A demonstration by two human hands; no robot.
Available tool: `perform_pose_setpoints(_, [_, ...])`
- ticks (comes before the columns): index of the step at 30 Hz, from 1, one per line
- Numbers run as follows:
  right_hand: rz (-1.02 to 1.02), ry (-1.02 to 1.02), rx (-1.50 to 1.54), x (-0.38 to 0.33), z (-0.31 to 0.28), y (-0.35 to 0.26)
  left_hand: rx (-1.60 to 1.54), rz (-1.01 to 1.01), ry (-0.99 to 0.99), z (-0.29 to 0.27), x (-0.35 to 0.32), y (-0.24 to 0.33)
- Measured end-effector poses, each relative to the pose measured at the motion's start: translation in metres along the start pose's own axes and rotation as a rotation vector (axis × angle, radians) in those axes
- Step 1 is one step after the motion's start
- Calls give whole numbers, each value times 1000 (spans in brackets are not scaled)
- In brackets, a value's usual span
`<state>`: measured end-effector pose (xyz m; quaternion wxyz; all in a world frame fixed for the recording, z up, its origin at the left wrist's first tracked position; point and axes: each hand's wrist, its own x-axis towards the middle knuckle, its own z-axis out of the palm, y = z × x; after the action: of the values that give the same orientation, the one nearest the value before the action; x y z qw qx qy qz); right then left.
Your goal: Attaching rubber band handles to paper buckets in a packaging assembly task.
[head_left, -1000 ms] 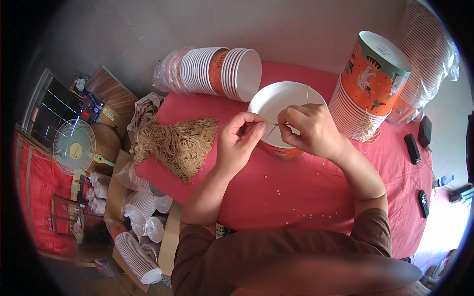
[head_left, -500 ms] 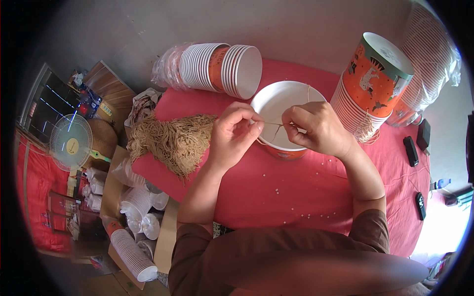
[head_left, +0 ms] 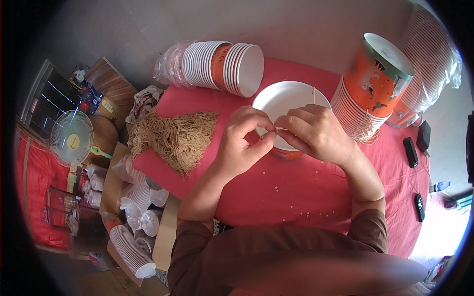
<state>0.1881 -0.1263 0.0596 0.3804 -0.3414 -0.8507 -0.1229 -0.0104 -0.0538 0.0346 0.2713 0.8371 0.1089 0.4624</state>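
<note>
A white-lined paper bucket (head_left: 269, 96) with an orange outside stands upright on the red-covered table. Over its near rim, my left hand (head_left: 245, 143) and my right hand (head_left: 318, 132) meet fingertip to fingertip. Both are closed in a pinch on a thin tan cord, which the fingers now almost wholly hide. Another bit of the cord (head_left: 314, 93) shows at the bucket's far right rim. Left of my left hand lies a thick bundle of tan cords (head_left: 173, 138).
Nested buckets (head_left: 205, 64) lie on their side at the back. An upright bucket stack (head_left: 377, 74) with cord loops stands right, beside plastic-wrapped buckets (head_left: 432, 59). White bits dot the red cloth (head_left: 247, 197). A carton (head_left: 165, 237) of wrapped buckets sits at lower left, below a fan (head_left: 71, 138).
My hands have come together; the cord stretched between them before is now mostly covered by fingers. My left hand moved right and slightly down.
</note>
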Motion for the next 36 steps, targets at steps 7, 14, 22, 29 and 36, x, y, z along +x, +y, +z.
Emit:
perform_pose_setpoints(7, [-27, -1, -126, -2, -10, -4, 10, -46, 34, 0, -5, 3])
perform_pose_setpoints(14, [105, 112, -230, -4, -39, 6, 90, -117, 74, -3, -28, -10])
perform_pose_setpoints(22, [192, 210, -302, -10, -47, 29, 196, -25, 119, 5, -34, -14])
perform_pose_setpoints(29, [239, 253, -213, -7, -42, 25, 108, -47, 65, -1, -36, -19])
perform_pose_setpoints(36, [256, 263, -159, -8, -43, 20, 91, -58, 48, 2, -32, -12])
